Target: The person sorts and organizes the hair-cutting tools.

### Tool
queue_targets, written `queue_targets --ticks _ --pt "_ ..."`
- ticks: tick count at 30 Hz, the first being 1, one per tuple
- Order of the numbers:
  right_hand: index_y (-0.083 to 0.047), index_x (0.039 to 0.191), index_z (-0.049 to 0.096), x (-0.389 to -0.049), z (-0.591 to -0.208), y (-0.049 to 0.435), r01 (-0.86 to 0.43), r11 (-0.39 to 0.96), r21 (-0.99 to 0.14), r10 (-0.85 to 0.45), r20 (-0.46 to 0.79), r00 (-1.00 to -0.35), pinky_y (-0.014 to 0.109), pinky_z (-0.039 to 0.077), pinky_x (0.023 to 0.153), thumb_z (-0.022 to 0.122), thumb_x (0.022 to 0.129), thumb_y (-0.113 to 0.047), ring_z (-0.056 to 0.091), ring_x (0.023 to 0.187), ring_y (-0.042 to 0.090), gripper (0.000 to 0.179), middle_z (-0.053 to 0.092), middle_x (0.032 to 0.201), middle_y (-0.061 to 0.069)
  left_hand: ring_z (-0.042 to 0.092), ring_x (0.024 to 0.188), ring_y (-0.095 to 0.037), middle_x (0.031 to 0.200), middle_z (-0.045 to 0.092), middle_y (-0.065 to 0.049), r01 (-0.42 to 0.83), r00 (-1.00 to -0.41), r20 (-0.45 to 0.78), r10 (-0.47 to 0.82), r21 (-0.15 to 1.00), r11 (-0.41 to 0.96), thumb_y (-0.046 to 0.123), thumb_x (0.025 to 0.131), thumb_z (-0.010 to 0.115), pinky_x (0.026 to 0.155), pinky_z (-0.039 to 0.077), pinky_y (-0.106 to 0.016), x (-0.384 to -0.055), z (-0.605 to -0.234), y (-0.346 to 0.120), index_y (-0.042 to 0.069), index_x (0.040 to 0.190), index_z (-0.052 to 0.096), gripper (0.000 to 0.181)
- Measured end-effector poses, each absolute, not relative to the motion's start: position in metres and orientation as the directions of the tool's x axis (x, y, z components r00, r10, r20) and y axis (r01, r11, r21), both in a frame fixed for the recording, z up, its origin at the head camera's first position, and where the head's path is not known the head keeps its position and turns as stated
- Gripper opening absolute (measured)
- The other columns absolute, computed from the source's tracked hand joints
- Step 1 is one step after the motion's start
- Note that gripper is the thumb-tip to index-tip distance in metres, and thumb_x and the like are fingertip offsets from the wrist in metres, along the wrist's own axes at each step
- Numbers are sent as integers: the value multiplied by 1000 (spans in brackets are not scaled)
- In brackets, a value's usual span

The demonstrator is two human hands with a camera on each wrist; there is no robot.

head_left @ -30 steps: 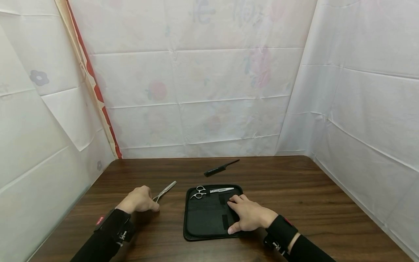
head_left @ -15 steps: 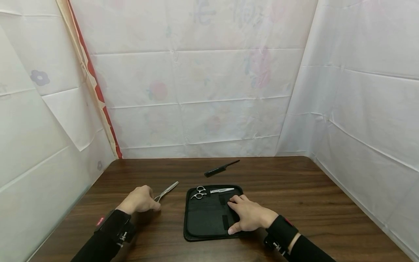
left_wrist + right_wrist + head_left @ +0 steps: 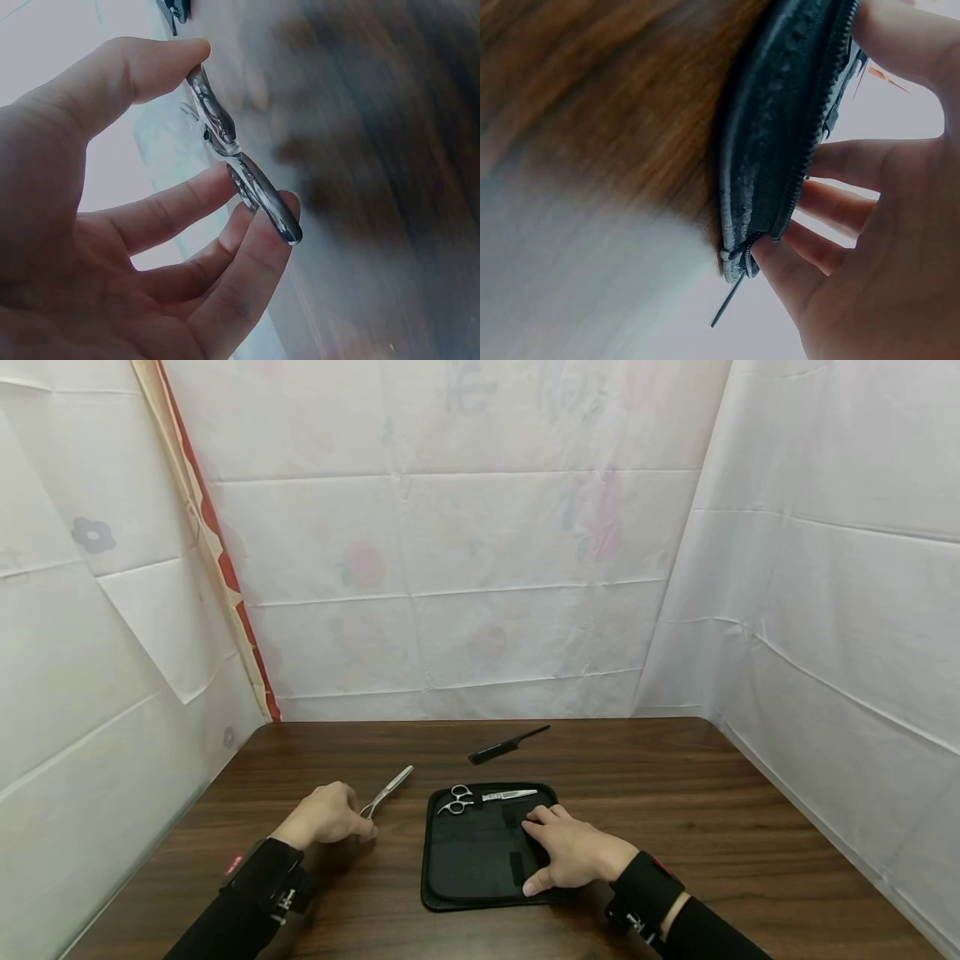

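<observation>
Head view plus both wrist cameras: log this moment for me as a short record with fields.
left grip: pinches silver scissors by the handle
right grip: touches the right side of the black case
black case: lies on the wooden table, zipper teeth showing
second scissors: on the case's far part, tips pointing right
black comb: on the table beyond the case

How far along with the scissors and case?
Done, it seems: one pair of scissors lies in the case, apparently under a strap.
In hand: the left hand pinches another pair by its handles, outside the case; the right hand rests on the case.
Likely left, if this is packing: that pair, plus the comb behind the case.
</observation>
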State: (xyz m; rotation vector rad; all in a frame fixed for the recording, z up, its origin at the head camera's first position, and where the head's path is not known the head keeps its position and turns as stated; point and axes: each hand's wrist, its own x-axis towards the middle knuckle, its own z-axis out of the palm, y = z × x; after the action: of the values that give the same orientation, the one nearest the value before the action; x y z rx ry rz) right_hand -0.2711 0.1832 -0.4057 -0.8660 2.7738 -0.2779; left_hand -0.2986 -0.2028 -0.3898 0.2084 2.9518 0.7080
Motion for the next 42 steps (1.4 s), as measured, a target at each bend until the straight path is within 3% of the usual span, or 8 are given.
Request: queue_targets --ticks 16,25,35,42 --pt "-5 148 51 -272 -403 181 -526 817 -236 -567 -160 -808 48 47 102 78 81 -60 41 136 29 91 44 151 9 53 76 -20 82 62 -2 122 -979 -62 192 576 808 36 81 83 63 43 -34 -298 -385 -193 8 83 69 32" --pt "-5 148 52 -274 -403 181 -515 815 -265 -564 -159 -810 48 48 99 79 80 -58 42 135 29 90 44 149 9 57 71 -19 81 66 -5 125 -969 -75 235 670 732 37 83 82 62 45 -33 -299 -387 -191 7 90 71 32" --pt "-5 148 52 -275 -404 182 -512 816 -268 -561 -155 -813 48 48 99 80 80 -58 42 135 28 91 45 149 8 55 64 -19 76 61 -5 66 -961 -121 248 771 633 38 83 82 61 43 -33 -297 -387 -181 8 93 72 33" --pt "-5 147 52 -275 -404 182 -507 817 -274 -557 -151 -817 49 48 100 80 79 -58 42 135 28 91 45 149 7 59 74 -21 88 64 -5 92 -948 -120 296 785 612 40 86 80 70 43 -35 -295 -385 -175 9 100 72 35"
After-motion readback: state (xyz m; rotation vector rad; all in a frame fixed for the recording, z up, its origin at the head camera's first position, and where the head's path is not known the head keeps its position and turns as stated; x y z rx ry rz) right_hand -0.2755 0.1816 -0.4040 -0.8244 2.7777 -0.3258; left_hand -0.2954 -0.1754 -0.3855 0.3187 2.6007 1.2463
